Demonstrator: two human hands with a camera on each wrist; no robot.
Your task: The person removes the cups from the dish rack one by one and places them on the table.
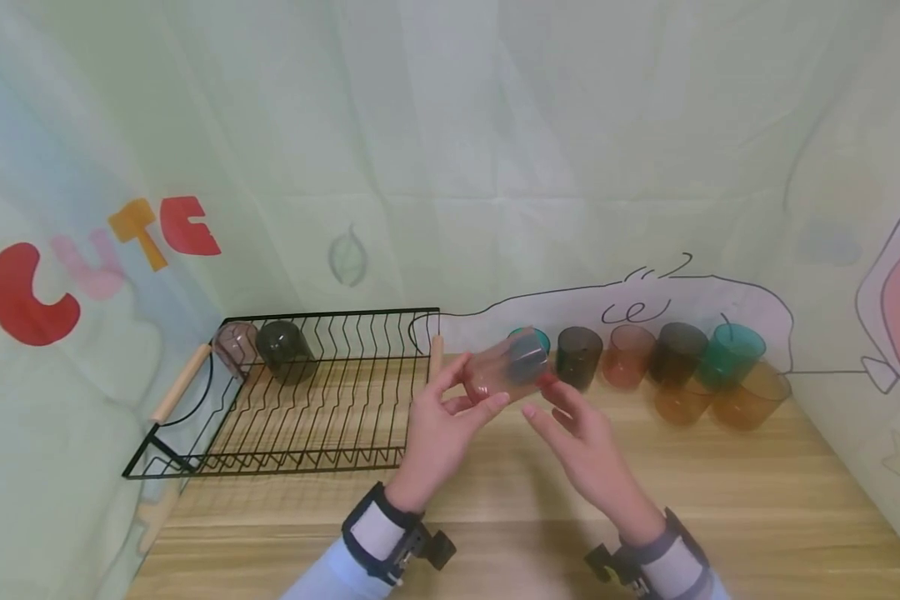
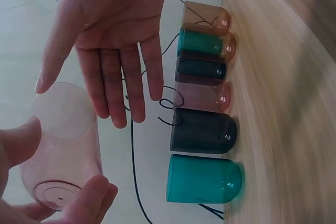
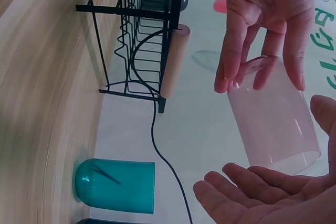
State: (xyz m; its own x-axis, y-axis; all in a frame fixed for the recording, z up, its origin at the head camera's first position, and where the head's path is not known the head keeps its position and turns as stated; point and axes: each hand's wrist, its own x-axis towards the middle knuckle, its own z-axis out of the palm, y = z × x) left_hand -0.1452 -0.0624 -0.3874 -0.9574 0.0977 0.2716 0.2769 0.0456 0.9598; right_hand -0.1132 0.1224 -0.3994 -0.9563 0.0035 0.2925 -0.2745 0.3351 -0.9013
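A clear pink cup [image 1: 495,371] is held tilted in the air above the table. My left hand [image 1: 438,429] grips it around the base end, thumb on one side and fingers on the other. The right hand [image 1: 588,446] is by the rim end, its fingers loosely extended. In the right wrist view that hand's fingers [image 3: 247,184] lie beside the rim; whether they touch it I cannot tell. Behind the held cup a teal cup [image 2: 202,179] stands on the table, partly hidden in the head view.
A black wire dish rack [image 1: 315,417] with wooden handles stands at left, holding a pinkish cup [image 1: 234,346] and a dark grey cup [image 1: 283,350]. Along the back right of the wooden table [image 1: 510,533] stand several grey, pink, teal and amber cups [image 1: 753,396]. Fabric hangs behind.
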